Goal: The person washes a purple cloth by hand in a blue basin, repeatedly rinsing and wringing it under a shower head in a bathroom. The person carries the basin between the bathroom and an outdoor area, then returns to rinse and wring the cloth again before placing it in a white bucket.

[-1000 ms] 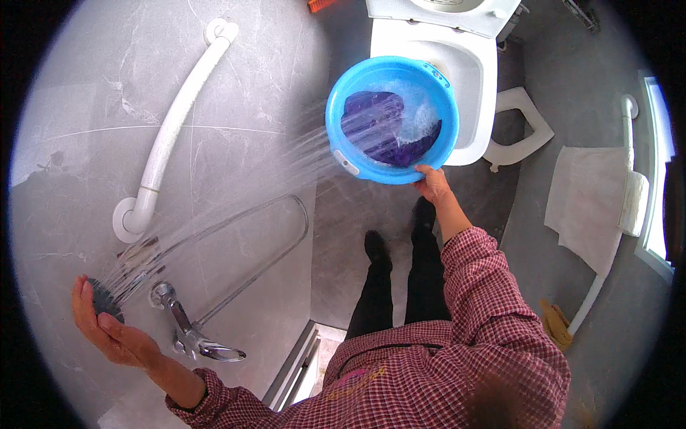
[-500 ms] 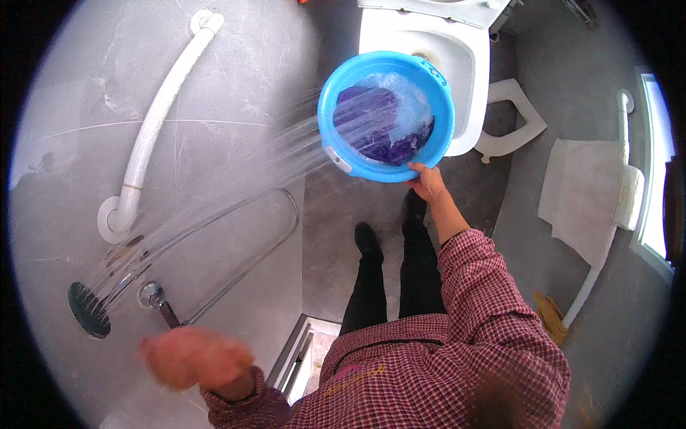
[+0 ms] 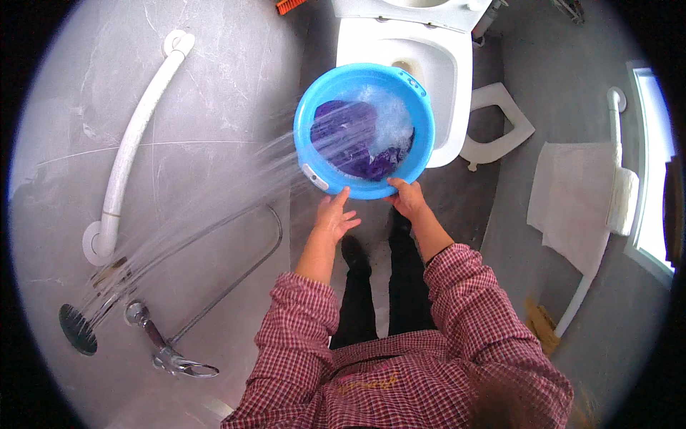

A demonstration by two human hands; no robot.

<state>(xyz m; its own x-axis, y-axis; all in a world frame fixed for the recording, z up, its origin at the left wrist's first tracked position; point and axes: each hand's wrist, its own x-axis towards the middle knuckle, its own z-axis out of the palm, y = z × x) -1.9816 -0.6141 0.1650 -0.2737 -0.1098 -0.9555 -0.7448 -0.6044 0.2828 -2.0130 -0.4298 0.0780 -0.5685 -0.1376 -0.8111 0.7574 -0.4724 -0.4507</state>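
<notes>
Blue plastic basin, upper centre, holding purple cloth and foam under spray from the shower head, lower left. Left hand, earlier low by the tap, now risen, fingertips spread beneath the rim. Right hand unchanged, gripping the near rim.

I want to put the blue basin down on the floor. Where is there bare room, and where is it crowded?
Bare grey floor lies between the toilet and the hanging white towel. Right under the blue basin, held by the left hand and right hand, the person's feet and the water spray crowd the space.
</notes>
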